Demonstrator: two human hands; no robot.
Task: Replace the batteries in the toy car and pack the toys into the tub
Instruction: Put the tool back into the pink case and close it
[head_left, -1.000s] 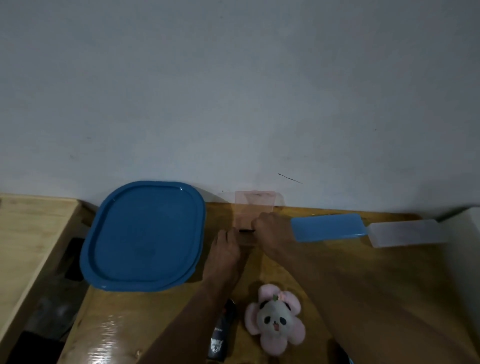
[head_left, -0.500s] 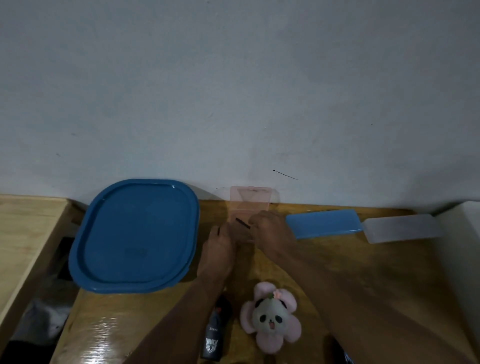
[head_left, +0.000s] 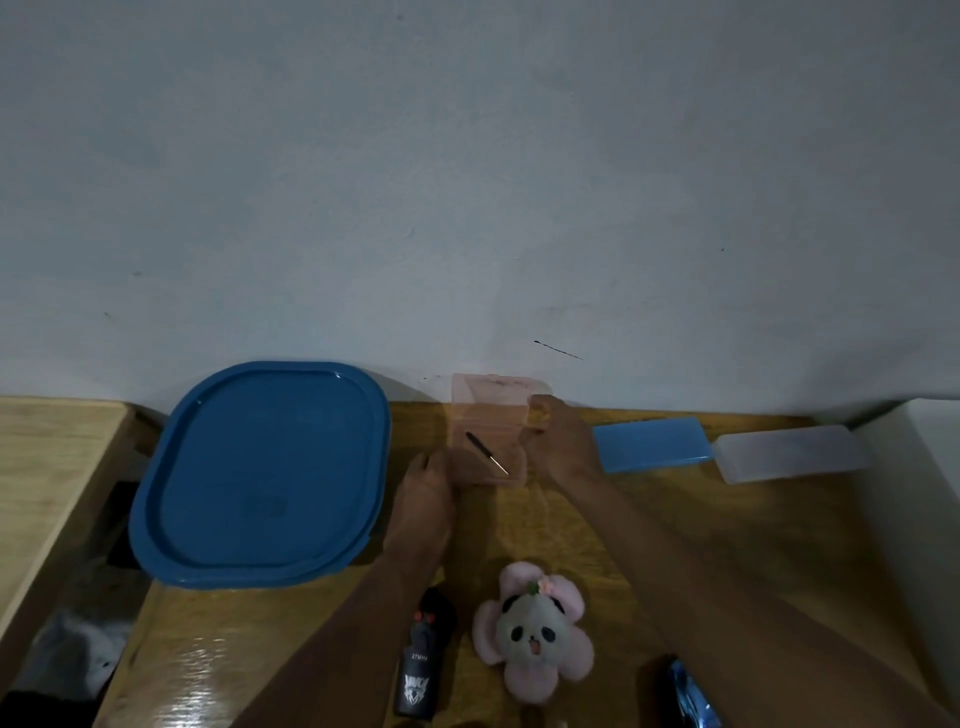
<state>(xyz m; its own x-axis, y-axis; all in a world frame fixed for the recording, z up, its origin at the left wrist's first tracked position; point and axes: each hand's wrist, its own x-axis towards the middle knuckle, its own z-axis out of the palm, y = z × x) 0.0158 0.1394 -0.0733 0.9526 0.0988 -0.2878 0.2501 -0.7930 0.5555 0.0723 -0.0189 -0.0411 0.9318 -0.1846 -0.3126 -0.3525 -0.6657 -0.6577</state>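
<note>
The left hand (head_left: 423, 488) touches the pink box (head_left: 467, 467) at its 7 o'clock corner, grip unclear, while the right hand (head_left: 556, 441) pinches its lid (head_left: 483, 389) at 3 o'clock, with the tub (head_left: 260, 467) at 9 o'clock and the toy car (head_left: 691, 696) at 5.

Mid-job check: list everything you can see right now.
tub lid: one, blue, table's left end
box: one, clear pink, open, by the wall
screwdriver: one, black handle, inside the box
blue case: one, right of the box
white case: one, frosted, right of the blue case
panda: one, pink-white plush, near edge
remote: one, black, left of the panda
blue object: one, shiny, mostly hidden
table: one, wood
left hand: holds the box's left front corner
right hand: grips the box's right side
</note>
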